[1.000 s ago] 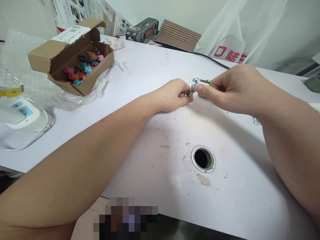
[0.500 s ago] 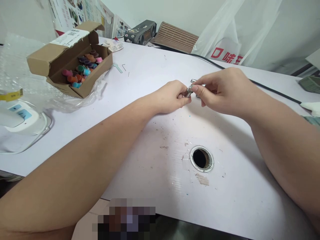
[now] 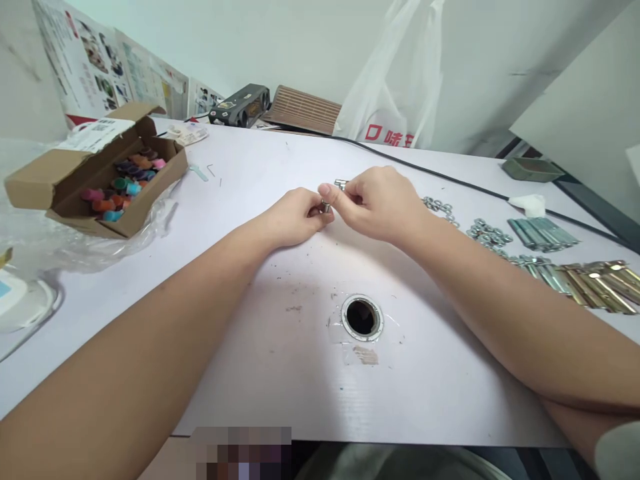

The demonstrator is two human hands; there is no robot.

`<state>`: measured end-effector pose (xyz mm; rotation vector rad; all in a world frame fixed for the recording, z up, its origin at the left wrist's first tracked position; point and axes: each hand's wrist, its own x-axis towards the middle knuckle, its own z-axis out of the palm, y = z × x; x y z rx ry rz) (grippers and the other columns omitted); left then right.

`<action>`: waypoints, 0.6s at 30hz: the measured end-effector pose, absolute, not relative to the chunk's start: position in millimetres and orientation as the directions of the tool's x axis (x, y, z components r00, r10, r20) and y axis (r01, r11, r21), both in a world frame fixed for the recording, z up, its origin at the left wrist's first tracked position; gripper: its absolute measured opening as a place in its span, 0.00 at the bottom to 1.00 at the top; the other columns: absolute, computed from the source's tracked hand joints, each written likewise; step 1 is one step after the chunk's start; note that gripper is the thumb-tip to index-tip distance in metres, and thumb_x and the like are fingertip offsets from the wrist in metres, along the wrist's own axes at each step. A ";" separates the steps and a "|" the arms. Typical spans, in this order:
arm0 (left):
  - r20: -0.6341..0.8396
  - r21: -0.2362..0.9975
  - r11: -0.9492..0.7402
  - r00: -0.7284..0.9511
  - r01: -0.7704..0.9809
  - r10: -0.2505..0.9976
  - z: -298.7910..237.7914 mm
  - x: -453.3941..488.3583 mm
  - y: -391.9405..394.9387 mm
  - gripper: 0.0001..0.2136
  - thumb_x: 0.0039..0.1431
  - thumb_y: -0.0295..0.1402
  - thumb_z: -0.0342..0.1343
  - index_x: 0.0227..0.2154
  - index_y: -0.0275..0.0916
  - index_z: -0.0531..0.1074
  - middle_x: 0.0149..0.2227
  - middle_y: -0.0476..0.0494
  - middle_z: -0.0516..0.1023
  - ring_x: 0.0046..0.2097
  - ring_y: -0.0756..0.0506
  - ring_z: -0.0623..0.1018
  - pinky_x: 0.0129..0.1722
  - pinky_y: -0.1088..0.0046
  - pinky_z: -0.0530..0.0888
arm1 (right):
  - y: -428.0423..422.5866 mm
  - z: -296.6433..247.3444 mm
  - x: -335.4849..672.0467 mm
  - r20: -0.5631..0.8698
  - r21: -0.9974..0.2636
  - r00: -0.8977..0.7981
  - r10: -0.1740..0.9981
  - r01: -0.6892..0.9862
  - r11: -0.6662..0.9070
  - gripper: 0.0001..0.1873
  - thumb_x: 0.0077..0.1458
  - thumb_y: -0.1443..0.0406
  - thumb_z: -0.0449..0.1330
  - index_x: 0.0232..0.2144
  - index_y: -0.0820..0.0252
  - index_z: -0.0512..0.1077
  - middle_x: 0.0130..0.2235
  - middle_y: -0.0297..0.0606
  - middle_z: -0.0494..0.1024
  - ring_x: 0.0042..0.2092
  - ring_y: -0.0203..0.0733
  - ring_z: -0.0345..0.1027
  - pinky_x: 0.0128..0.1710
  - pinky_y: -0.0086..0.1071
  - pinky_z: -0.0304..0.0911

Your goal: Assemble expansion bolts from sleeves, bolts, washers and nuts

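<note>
Over the white table, my left hand grips a short, shiny metal fastener, held nearly upright between its fingers. My right hand is closed at the fastener's upper end, its thumb and forefinger pinched there. Fingers cover most of the piece, so its exact form is hidden. Just behind the right fingertips shows the end of another silver metal piece; whether the right hand touches it I cannot tell. Right of my right hand lie silver nuts, silver metal rods and brass-coloured bolts.
A metal-rimmed hole opens in the tabletop. An open cardboard box with colourful caps lies left on bubble wrap. A black cable crosses the back, near a white plastic bag and a green tray.
The view has swung right, bringing the nuts, rods and bolts into sight. Both hands stay together at the fastener; the right thumb now lies across its top.
</note>
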<state>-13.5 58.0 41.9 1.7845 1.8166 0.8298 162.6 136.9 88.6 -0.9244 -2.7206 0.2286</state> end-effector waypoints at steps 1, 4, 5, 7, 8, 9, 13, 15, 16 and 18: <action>0.086 0.698 -0.027 -0.047 0.715 0.995 43.0 -13.3 57.6 0.14 0.59 0.36 0.61 0.22 0.42 0.63 0.23 0.52 0.67 0.29 0.48 0.65 0.33 0.66 0.60 | 136.5 87.2 162.1 0.204 -0.249 -0.762 0.614 0.567 0.785 0.26 0.71 0.44 0.56 0.41 0.57 0.84 0.29 0.43 0.78 0.36 0.51 0.72 0.35 0.40 0.57; 0.073 0.712 -0.030 -0.031 0.701 0.997 45.4 -12.6 56.5 0.12 0.57 0.35 0.59 0.21 0.42 0.64 0.22 0.53 0.65 0.29 0.49 0.63 0.33 0.67 0.60 | 138.5 79.1 158.5 0.204 -0.293 -0.801 0.563 0.499 0.816 0.29 0.70 0.49 0.58 0.63 0.59 0.77 0.42 0.44 0.85 0.43 0.54 0.76 0.38 0.40 0.59; 0.070 0.715 -0.028 -0.031 0.699 0.997 45.7 -12.3 55.9 0.11 0.57 0.35 0.59 0.22 0.41 0.66 0.22 0.53 0.65 0.29 0.49 0.63 0.33 0.67 0.60 | 139.5 76.4 156.7 0.186 -0.290 -0.819 0.543 0.482 0.827 0.27 0.70 0.51 0.57 0.61 0.59 0.78 0.44 0.45 0.86 0.44 0.54 0.76 0.39 0.40 0.60; 0.065 0.714 -0.025 -0.031 0.700 0.997 46.2 -11.4 54.1 0.09 0.59 0.36 0.58 0.24 0.41 0.73 0.23 0.52 0.67 0.30 0.49 0.65 0.34 0.68 0.61 | 140.8 74.5 154.2 0.136 -0.269 -0.848 0.512 0.466 0.843 0.21 0.72 0.52 0.54 0.48 0.58 0.81 0.44 0.46 0.86 0.43 0.53 0.76 0.39 0.41 0.59; 0.054 0.717 -0.019 -0.029 0.697 0.998 46.6 -10.8 52.6 0.08 0.60 0.38 0.58 0.29 0.40 0.77 0.25 0.52 0.70 0.31 0.48 0.68 0.35 0.68 0.63 | 141.2 76.4 154.7 0.125 -0.256 -0.851 0.511 0.470 0.845 0.21 0.73 0.52 0.53 0.41 0.57 0.80 0.43 0.47 0.85 0.42 0.52 0.75 0.39 0.41 0.59; 0.043 0.721 -0.009 -0.032 0.693 0.999 47.4 -9.9 50.6 0.09 0.61 0.39 0.59 0.35 0.41 0.81 0.27 0.52 0.74 0.32 0.47 0.71 0.37 0.68 0.66 | 141.8 80.5 157.6 0.127 -0.246 -0.848 0.514 0.475 0.845 0.21 0.73 0.53 0.52 0.38 0.57 0.79 0.42 0.47 0.85 0.41 0.51 0.74 0.39 0.41 0.59; -0.002 0.696 0.080 -0.110 0.714 0.994 57.4 -3.0 39.4 0.35 0.61 0.51 0.65 0.68 0.42 0.71 0.43 0.45 0.88 0.38 0.42 0.80 0.42 0.65 0.73 | 153.0 113.9 206.1 0.183 -0.272 -0.735 0.653 0.600 0.752 0.24 0.75 0.53 0.50 0.31 0.57 0.74 0.33 0.45 0.80 0.33 0.46 0.69 0.36 0.41 0.60; 0.022 0.659 0.072 -0.114 0.749 0.993 65.2 3.5 34.4 0.37 0.62 0.54 0.64 0.70 0.45 0.69 0.49 0.43 0.89 0.39 0.41 0.81 0.42 0.63 0.72 | 166.6 132.2 253.1 0.140 -0.288 -0.616 0.775 0.723 0.627 0.26 0.73 0.50 0.52 0.27 0.56 0.72 0.26 0.44 0.75 0.27 0.44 0.62 0.32 0.42 0.59; 0.045 0.658 0.054 -0.111 0.751 0.993 68.6 7.2 32.8 0.37 0.62 0.54 0.64 0.70 0.46 0.69 0.49 0.44 0.89 0.41 0.40 0.81 0.42 0.63 0.72 | 174.7 139.9 279.5 0.128 -0.283 -0.599 0.791 0.742 0.608 0.27 0.73 0.46 0.53 0.28 0.55 0.73 0.26 0.43 0.74 0.27 0.44 0.62 0.31 0.43 0.61; 0.085 0.665 0.029 -0.114 0.746 0.990 72.3 14.1 31.6 0.35 0.62 0.56 0.63 0.68 0.48 0.70 0.49 0.45 0.89 0.41 0.39 0.81 0.40 0.64 0.71 | 190.3 151.4 331.1 0.218 -0.214 -0.610 0.761 0.731 0.648 0.29 0.71 0.39 0.54 0.34 0.54 0.76 0.27 0.44 0.74 0.30 0.47 0.65 0.33 0.45 0.65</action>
